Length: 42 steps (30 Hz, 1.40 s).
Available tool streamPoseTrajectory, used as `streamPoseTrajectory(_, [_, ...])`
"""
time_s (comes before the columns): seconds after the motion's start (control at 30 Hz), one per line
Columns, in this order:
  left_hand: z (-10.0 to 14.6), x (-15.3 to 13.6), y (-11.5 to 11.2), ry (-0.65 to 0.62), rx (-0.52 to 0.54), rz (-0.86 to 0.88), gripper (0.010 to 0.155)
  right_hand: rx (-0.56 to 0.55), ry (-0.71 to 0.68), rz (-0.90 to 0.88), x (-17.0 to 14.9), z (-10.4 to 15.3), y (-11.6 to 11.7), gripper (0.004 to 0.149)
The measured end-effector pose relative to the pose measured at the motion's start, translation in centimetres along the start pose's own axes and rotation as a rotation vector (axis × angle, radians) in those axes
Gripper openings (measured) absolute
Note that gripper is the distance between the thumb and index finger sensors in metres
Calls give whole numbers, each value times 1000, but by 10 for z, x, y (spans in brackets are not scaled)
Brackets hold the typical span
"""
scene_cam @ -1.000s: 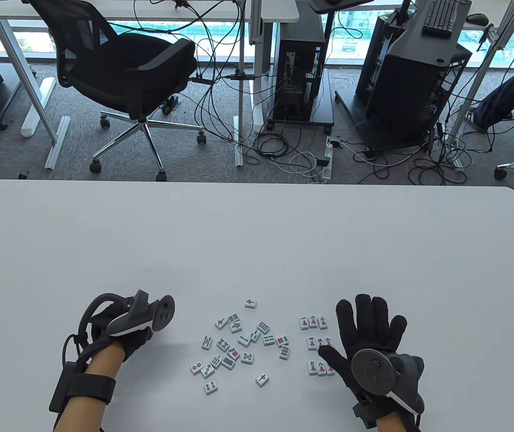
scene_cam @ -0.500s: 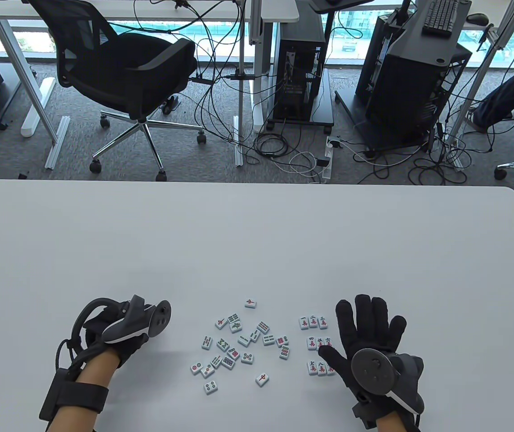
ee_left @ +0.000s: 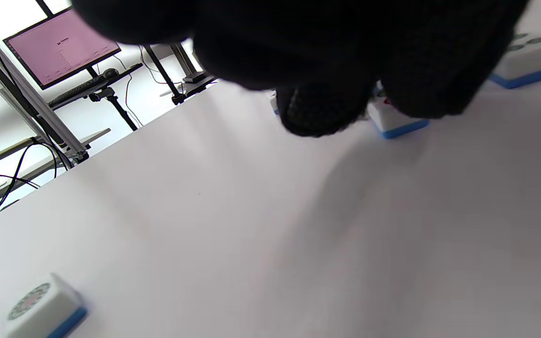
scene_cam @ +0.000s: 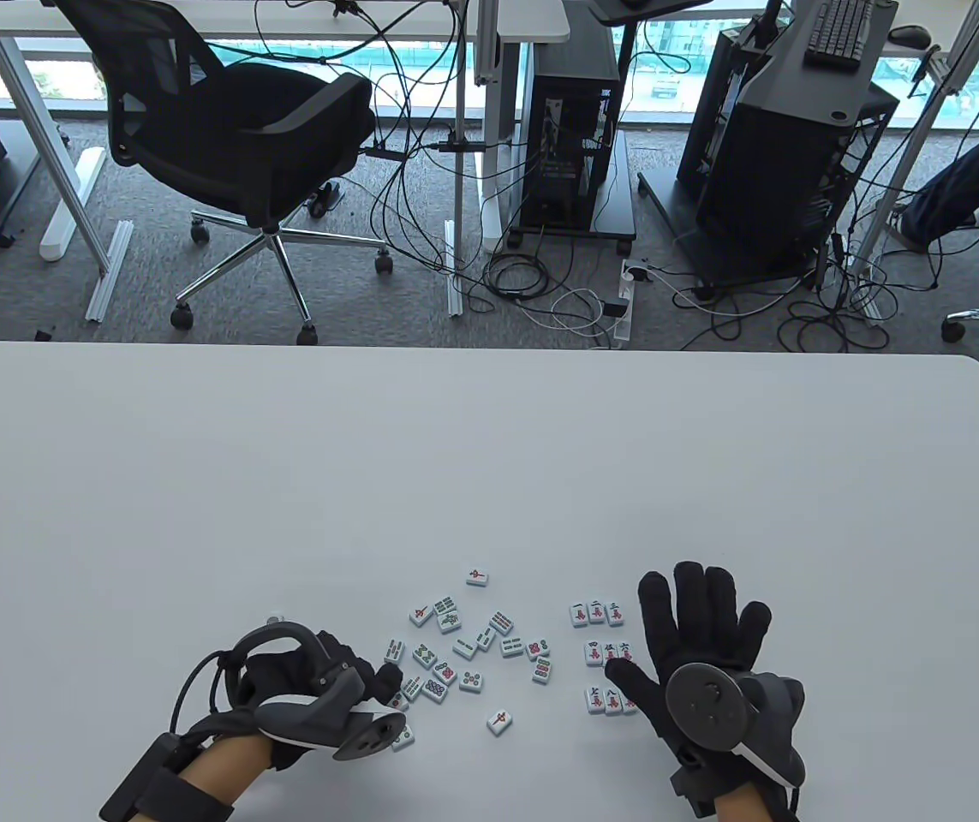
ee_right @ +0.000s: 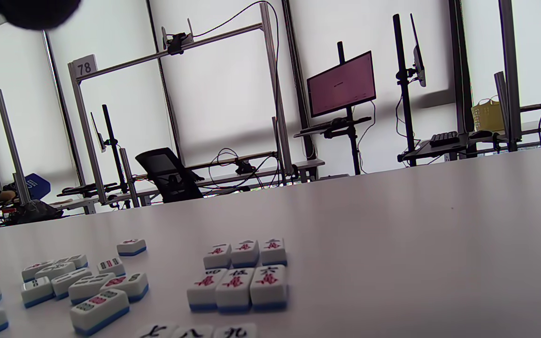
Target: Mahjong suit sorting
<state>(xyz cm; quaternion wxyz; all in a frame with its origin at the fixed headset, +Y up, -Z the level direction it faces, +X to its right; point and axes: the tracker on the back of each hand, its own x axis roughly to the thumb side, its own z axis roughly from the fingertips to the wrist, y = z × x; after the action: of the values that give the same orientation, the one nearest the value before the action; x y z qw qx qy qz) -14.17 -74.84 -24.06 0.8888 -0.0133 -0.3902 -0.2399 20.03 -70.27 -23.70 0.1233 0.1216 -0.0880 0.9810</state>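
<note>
Both hands wear black knit sensor gloves: the left hand [scene_cam: 301, 685] and the right hand [scene_cam: 699, 651]. Strapped to each is a dark grey, VR-controller-like tracker with a round disc face and a pale trim line. Black cables loop to a black box strapped on the bare left forearm.

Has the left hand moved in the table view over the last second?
Yes. The left hand has shifted right and toward the near table edge, and now reaches the left side of the loose tile cluster, which has stayed put.
</note>
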Motion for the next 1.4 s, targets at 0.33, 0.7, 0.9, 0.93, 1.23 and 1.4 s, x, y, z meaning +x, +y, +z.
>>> streamPoseTrajectory(0.33, [-11, 4, -8, 6, -47, 15, 60, 10, 1, -1, 0, 0, 2, 85])
streamPoseTrajectory(0.7, [-10, -52, -2, 178, -88, 232, 60, 11, 5, -11, 0, -1, 2, 85])
streamPoseTrajectory(0.9, [-13, -92, -4, 343, -124, 269, 60, 12, 3, -11, 0, -1, 2, 85])
streamPoseTrajectory(0.93, [-13, -95, -7, 361, -131, 285, 60, 12, 3, -11, 0, -1, 2, 85])
streamPoseTrajectory(1.23, [-13, -101, -46, 455, -258, 252, 57, 14, -3, -16, 0, -1, 3, 85])
streamPoseTrajectory(1.4, [-10, -102, -54, 476, -283, 206, 56, 15, -1, -14, 0, -1, 4, 85])
